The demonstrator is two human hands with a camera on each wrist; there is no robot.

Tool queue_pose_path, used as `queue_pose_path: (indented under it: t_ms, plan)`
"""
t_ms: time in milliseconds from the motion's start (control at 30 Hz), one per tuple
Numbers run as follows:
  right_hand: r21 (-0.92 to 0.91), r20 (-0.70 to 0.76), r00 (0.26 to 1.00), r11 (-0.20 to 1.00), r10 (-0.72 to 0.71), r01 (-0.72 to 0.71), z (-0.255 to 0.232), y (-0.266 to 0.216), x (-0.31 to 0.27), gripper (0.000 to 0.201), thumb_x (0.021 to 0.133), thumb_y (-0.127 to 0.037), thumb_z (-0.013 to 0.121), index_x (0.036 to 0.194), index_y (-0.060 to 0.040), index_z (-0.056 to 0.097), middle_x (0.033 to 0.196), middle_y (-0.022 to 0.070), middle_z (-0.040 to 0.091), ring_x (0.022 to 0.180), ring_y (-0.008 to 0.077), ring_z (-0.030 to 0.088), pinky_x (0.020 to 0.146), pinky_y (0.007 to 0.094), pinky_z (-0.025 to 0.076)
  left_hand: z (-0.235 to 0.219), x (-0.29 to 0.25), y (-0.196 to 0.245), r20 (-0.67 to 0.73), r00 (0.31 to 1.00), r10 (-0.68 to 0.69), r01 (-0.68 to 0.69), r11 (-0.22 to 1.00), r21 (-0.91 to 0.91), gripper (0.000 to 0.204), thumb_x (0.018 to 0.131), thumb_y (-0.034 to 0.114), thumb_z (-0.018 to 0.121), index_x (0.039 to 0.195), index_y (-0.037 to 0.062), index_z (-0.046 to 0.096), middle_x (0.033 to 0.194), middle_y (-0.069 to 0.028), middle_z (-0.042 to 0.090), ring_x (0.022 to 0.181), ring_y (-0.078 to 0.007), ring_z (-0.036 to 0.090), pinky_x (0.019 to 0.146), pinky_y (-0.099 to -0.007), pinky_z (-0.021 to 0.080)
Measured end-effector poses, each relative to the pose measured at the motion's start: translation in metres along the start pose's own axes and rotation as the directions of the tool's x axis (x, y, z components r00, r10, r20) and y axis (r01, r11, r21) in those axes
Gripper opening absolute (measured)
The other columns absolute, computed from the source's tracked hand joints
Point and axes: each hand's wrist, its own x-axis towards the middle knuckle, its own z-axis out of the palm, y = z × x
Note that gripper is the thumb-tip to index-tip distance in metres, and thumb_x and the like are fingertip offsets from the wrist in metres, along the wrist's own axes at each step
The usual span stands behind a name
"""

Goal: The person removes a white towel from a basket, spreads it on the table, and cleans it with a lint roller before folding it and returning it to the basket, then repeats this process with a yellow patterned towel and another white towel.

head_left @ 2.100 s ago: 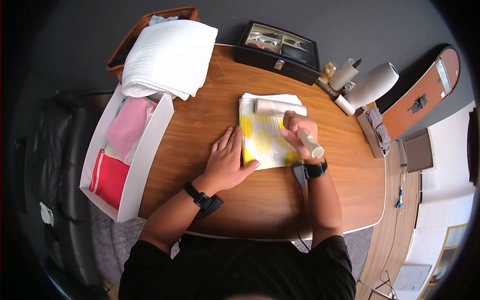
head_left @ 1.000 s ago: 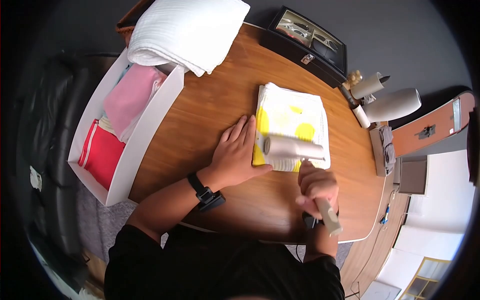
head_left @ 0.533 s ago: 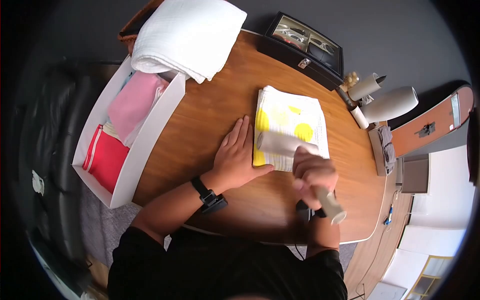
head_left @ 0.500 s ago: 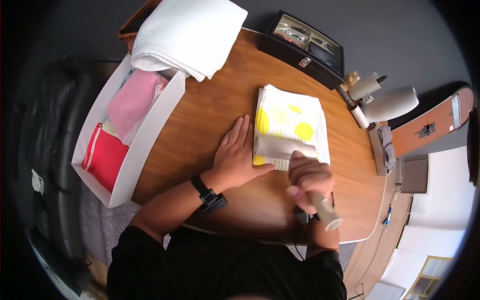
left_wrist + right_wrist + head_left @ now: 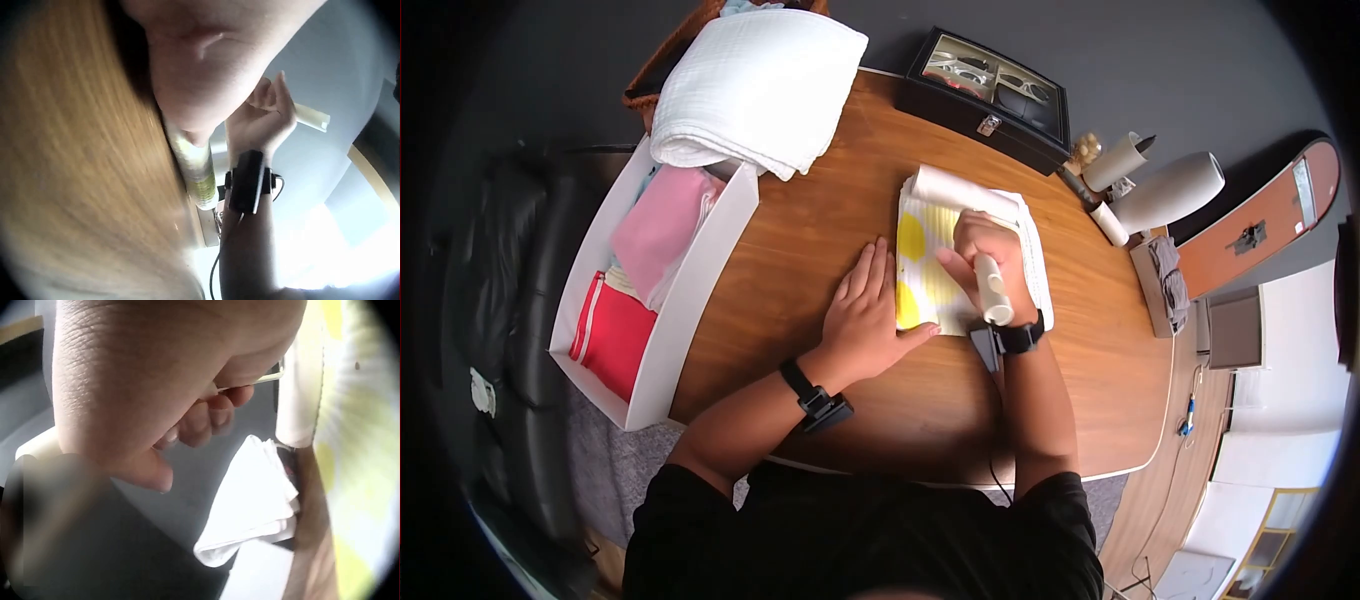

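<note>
Roller point(image 5: 965, 194) moved nearer case point(image 5: 950, 101); right fingers point(image 5: 972, 228) grip handle point(image 5: 992, 288), left fingers point(image 5: 861, 276) straight by cloth point(image 5: 928, 270).

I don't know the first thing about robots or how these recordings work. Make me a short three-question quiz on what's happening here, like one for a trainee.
1. Multiple choice: What does the right hand grip?
A) A glasses case
B) The handle of the roller
C) The pink cloth

2. True or false: The fingers of the left hand are stretched out.

3. Fill in the missing word: The spots on the folded cloth beside the left hand are ____.

Key: 1. B; 2. true; 3. yellow.
</note>
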Motion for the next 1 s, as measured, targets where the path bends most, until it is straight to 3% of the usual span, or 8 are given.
queue_pose_path:
  t_ms: [67,100,300,500,733,867,900,1000]
  plan:
    - [0.09,0.03,0.997,0.993,0.072,-0.074,-0.004,-0.017,-0.007,0.051,0.083,0.0,0.088,0.069,-0.0089,0.04,0.067,0.008,0.046,0.065,0.0299,0.046,0.07,0.0406,0.042,0.001,-0.001,-0.001,-0.013,1.0,0.005,-0.005,1.0,0.002,0.113,0.093,0.068,0.072,0.161,-0.0152,0.036,0.171,-0.036,0.031,0.163,-0.0456,0.027,0.132,-0.0515,0.026]
    - [0.198,0.034,0.993,0.973,0.115,-0.119,-0.003,-0.036,-0.013,0.048,0.087,0.002,0.081,0.069,-0.0085,0.037,0.066,0.0046,0.046,0.064,0.0256,0.043,0.069,0.0409,0.04,0.001,-0.001,-0.002,-0.007,1.0,0.002,-0.002,1.0,0.0,0.113,0.092,0.068,0.072,0.162,-0.0129,0.036,0.172,-0.0359,0.03,0.163,-0.0459,0.026,0.131,-0.0526,0.026]
    - [0.304,0.223,0.969,0.937,0.104,-0.17,-0.015,-0.089,-0.04,0.057,0.087,-0.013,0.089,0.064,-0.0094,0.037,0.062,0.0082,0.046,0.061,0.0307,0.049,0.074,0.0409,0.045,-0.001,-0.003,-0.004,-0.013,1.0,0.01,-0.01,1.0,-0.029,0.11,0.091,0.067,0.075,0.164,-0.0058,0.038,0.173,-0.0363,0.028,0.164,-0.0466,0.026,0.129,-0.055,0.03]
    - [0.194,0.095,0.995,0.979,0.044,-0.062,-0.008,-0.039,-0.025,0.048,0.086,0.006,0.078,0.068,-0.0092,0.037,0.065,0.0058,0.046,0.062,0.0262,0.043,0.064,0.0398,0.038,0.001,-0.001,-0.003,-0.045,0.998,0.045,-0.046,0.999,-0.009,0.102,0.092,0.065,0.074,0.161,-0.0051,0.045,0.17,-0.0378,0.031,0.161,-0.0488,0.029,0.129,-0.0544,0.029]
    - [0.103,-0.009,0.985,0.98,0.173,-0.171,-0.004,0.025,0.02,0.048,0.087,0.006,0.085,0.073,-0.0069,0.04,0.071,0.0032,0.045,0.066,0.02,0.041,0.061,0.0345,0.036,0.0,-0.002,-0.001,-0.022,0.999,0.025,-0.025,1.0,0.008,0.1,0.095,0.065,0.071,0.164,-0.0017,0.042,0.172,-0.0349,0.03,0.162,-0.0478,0.029,0.128,-0.0565,0.03]
    - [0.029,0.015,0.997,0.997,0.075,-0.075,-0.001,0.012,0.011,0.045,0.093,0.007,0.078,0.073,-0.0071,0.039,0.072,0.0023,0.045,0.067,0.0192,0.042,0.063,0.0332,0.036,0.001,-0.003,-0.003,-0.049,0.998,0.038,-0.038,0.999,0.001,0.102,0.095,0.066,0.072,0.164,-0.0029,0.042,0.17,-0.0378,0.032,0.16,-0.0495,0.031,0.128,-0.0558,0.03]
    - [0.075,-0.015,0.997,0.994,0.08,-0.078,-0.003,-0.002,0.007,0.048,0.087,0.005,0.084,0.072,-0.0074,0.04,0.072,0.0047,0.046,0.066,0.023,0.042,0.063,0.0357,0.037,0.002,-0.004,-0.003,-0.053,0.998,0.033,-0.033,0.999,-0.008,0.102,0.094,0.066,0.072,0.164,-0.0027,0.042,0.17,-0.0378,0.033,0.16,-0.0496,0.032,0.128,-0.0558,0.03]
    - [0.279,-0.008,0.994,0.955,0.105,-0.099,-0.011,-0.029,-0.021,0.049,0.088,0.006,0.081,0.069,-0.0088,0.039,0.069,0.0056,0.048,0.065,0.0235,0.045,0.06,0.036,0.037,0.003,-0.004,-0.004,-0.056,0.998,0.04,-0.04,0.999,-0.008,0.104,0.093,0.067,0.073,0.164,-0.0026,0.041,0.17,-0.0377,0.032,0.16,-0.0494,0.031,0.128,-0.056,0.031]
